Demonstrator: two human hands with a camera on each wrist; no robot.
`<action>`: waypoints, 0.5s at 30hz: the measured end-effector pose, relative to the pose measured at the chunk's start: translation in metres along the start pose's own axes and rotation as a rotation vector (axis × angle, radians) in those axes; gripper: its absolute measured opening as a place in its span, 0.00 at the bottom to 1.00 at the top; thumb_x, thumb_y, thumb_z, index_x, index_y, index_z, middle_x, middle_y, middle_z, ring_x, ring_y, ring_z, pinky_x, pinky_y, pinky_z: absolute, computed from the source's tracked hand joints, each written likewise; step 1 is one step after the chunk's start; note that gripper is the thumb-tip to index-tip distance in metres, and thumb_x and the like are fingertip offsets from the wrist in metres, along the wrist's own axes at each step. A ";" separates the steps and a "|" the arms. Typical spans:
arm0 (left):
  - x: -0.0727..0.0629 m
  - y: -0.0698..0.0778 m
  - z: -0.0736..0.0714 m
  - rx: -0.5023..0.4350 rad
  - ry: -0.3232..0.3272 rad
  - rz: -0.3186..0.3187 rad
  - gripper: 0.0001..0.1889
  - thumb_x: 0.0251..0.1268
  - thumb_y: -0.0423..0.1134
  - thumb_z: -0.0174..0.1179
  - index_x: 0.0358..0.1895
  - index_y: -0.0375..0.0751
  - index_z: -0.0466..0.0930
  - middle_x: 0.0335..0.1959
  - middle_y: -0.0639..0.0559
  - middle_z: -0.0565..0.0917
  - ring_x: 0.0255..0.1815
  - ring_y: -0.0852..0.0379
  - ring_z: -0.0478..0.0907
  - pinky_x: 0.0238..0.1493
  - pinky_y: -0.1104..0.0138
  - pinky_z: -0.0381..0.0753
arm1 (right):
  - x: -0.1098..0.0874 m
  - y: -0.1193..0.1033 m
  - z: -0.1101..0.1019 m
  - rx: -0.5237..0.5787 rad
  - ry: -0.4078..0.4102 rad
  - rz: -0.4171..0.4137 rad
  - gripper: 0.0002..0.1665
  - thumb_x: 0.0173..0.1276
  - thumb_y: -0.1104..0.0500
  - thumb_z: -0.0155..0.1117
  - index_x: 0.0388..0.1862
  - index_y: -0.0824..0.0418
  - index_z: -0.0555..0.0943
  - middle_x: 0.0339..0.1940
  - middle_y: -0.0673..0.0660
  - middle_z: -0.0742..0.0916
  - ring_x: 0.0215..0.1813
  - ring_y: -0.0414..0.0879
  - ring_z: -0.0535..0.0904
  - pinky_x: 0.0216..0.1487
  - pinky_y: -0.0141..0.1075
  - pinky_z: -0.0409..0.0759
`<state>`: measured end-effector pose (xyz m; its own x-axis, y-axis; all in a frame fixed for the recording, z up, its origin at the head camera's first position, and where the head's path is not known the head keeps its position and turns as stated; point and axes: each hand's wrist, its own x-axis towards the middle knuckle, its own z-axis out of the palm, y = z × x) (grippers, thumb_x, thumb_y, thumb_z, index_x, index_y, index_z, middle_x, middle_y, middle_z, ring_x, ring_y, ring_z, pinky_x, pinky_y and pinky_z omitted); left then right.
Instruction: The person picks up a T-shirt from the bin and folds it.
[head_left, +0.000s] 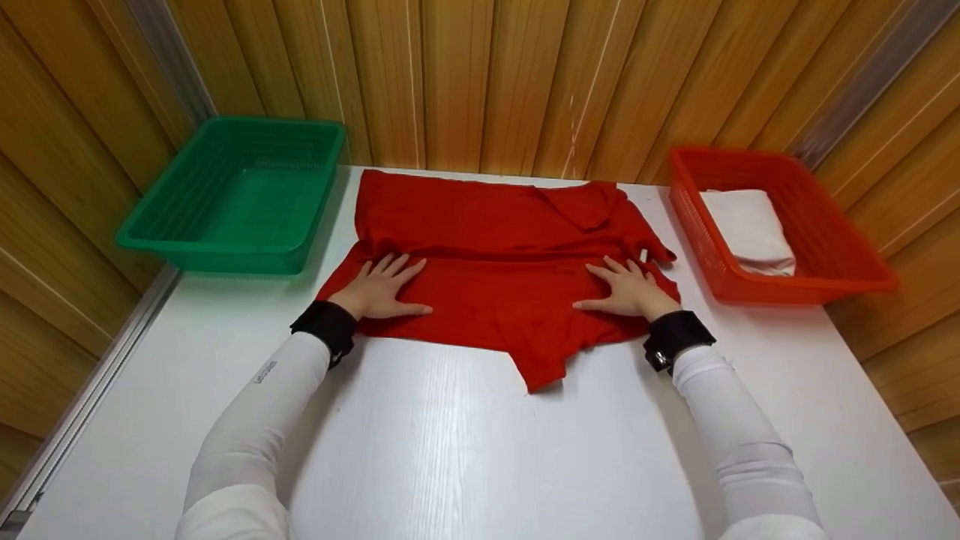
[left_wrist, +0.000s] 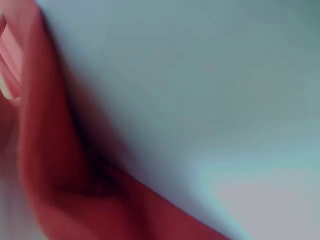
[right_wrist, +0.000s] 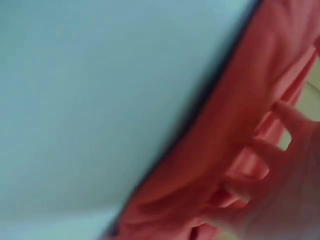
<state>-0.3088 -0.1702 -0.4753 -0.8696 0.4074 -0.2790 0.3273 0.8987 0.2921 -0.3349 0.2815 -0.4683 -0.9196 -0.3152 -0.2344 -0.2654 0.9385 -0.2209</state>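
Head view: one red garment [head_left: 487, 281], creased, spread on a white table [head_left: 480, 450]. Left hand [head_left: 379, 291] and right hand [head_left: 628, 291] rest on its near half, fingers spread, grasping nothing. Left of garment: green basket [head_left: 259, 202]. Right: red basket [head_left: 825, 244] containing folded white cloth [head_left: 750, 229]. Behind: wood-panelled wall [head_left: 517, 82].

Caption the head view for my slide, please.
Left hand and right hand rest, fingers spread, on a red shirt between a green basket and a red basket.
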 end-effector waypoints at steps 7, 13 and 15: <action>-0.039 0.009 0.005 -0.011 -0.051 -0.043 0.44 0.75 0.63 0.50 0.85 0.49 0.43 0.87 0.37 0.40 0.86 0.28 0.35 0.83 0.34 0.33 | -0.013 -0.031 0.007 0.031 0.126 -0.206 0.31 0.68 0.43 0.71 0.63 0.59 0.83 0.61 0.65 0.82 0.63 0.62 0.77 0.67 0.59 0.78; -0.056 0.020 0.011 -0.040 -0.095 -0.082 0.44 0.75 0.63 0.48 0.85 0.49 0.41 0.86 0.36 0.37 0.86 0.28 0.33 0.82 0.32 0.31 | -0.014 -0.044 0.017 0.123 0.102 -0.291 0.21 0.66 0.49 0.74 0.52 0.59 0.86 0.47 0.58 0.85 0.50 0.51 0.80 0.56 0.48 0.83; -0.058 0.020 0.012 -0.041 -0.096 -0.087 0.44 0.76 0.63 0.48 0.85 0.49 0.40 0.87 0.37 0.36 0.86 0.28 0.32 0.82 0.32 0.30 | -0.014 -0.045 0.019 0.159 0.097 -0.318 0.15 0.67 0.53 0.74 0.47 0.59 0.86 0.42 0.57 0.86 0.45 0.49 0.79 0.53 0.44 0.82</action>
<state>-0.2471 -0.1734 -0.4642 -0.8539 0.3434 -0.3910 0.2348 0.9248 0.2994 -0.3049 0.2406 -0.4734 -0.8235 -0.5658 -0.0415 -0.5011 0.7598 -0.4143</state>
